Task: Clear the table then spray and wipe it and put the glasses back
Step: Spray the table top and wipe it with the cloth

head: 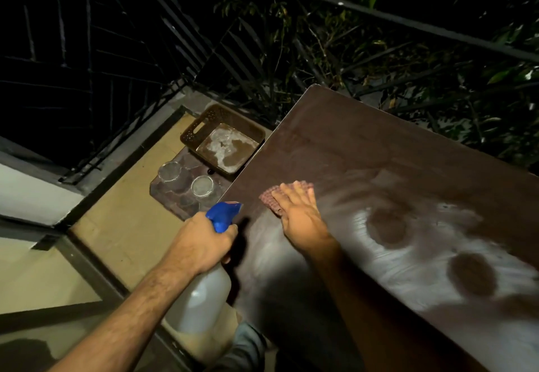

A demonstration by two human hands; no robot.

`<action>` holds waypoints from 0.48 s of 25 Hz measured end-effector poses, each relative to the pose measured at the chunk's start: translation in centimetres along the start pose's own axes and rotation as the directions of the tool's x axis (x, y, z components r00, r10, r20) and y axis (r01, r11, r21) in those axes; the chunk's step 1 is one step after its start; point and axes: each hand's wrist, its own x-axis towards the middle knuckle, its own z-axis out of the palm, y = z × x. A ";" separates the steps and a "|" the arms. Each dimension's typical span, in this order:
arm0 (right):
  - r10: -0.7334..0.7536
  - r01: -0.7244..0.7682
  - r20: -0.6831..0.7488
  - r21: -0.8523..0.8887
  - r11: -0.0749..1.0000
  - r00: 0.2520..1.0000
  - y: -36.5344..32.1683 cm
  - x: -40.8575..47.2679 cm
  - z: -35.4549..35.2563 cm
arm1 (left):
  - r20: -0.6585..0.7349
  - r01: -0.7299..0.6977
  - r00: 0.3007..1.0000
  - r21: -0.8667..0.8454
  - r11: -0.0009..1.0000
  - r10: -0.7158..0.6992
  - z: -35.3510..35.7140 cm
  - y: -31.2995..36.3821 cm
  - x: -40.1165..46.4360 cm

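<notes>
The dark brown table (364, 144) fills the right half of the view, its top streaked with wet smears. My right hand (297, 214) lies flat with straight fingers on a red checked cloth (269, 199), pressing it onto the table near its left edge. My left hand (207, 240) grips the neck of a white spray bottle (204, 298) with a blue trigger head (223, 215), held upright beside the table edge. Two clear glasses (169, 171) (202, 186) stand on a low dark stool (163, 199) left of the table.
A brown perforated plastic basket (192, 129) with a smeared bottom sits on the stool behind the glasses. Black metal railing (180, 48) closes the balcony at the back, with leafy branches beyond. Tan floor tiles (122, 226) lie to the left.
</notes>
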 end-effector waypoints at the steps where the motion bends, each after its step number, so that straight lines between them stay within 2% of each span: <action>1: -0.050 0.050 -0.009 -0.023 0.998 0.999 -0.5 -0.6 1.5 | 0.015 -0.004 1.000 0.001 1.000 0.004 0.0 0.2 0.1; 2: -0.046 0.049 0.064 -0.042 0.998 0.997 -1.4 -1.8 3.4 | 0.033 -0.011 0.999 0.006 1.000 0.011 0.1 0.5 0.2; 3: 0.085 -0.075 0.101 -0.101 0.992 0.991 -3.0 -2.4 5.0 | 0.051 -0.021 0.999 0.022 1.000 0.020 0.1 0.8 0.1; 4: 0.192 -0.203 0.134 0.077 0.976 0.972 -4.4 -2.2 7.9 | 0.068 -0.037 0.997 0.045 0.998 0.034 0.2 1.1 0.0; 5: 0.300 -0.345 0.179 0.334 0.877 0.937 -5.7 -2.7 10.9 | 0.088 -0.053 0.995 0.081 0.995 0.046 0.4 1.5 -0.1; 6: 0.320 -0.342 0.122 0.407 0.847 0.939 -6.6 -3.1 12.7 | 0.107 -0.070 0.993 0.114 0.991 0.058 0.6 1.9 -0.3; 7: 0.272 -0.291 0.103 0.372 0.882 0.957 -6.7 -2.8 14.4 | 0.120 -0.083 0.991 0.141 0.987 0.066 0.8 2.2 -0.4; 9: 0.175 -0.208 0.236 0.123 0.970 0.956 -6.8 -5.8 11.6 | 0.138 -0.094 0.988 0.157 0.983 0.073 1.3 2.8 -0.4; 10: 0.129 -0.148 0.233 0.067 0.987 0.964 -6.2 -7.2 10.2 | 0.143 -0.099 0.987 0.153 0.983 0.077 1.4 3.1 -0.6; 12: -0.047 0.035 0.160 0.077 0.996 0.986 -4.2 -7.8 5.4 | 0.121 -0.101 0.989 0.123 0.987 0.086 1.3 3.8 -0.9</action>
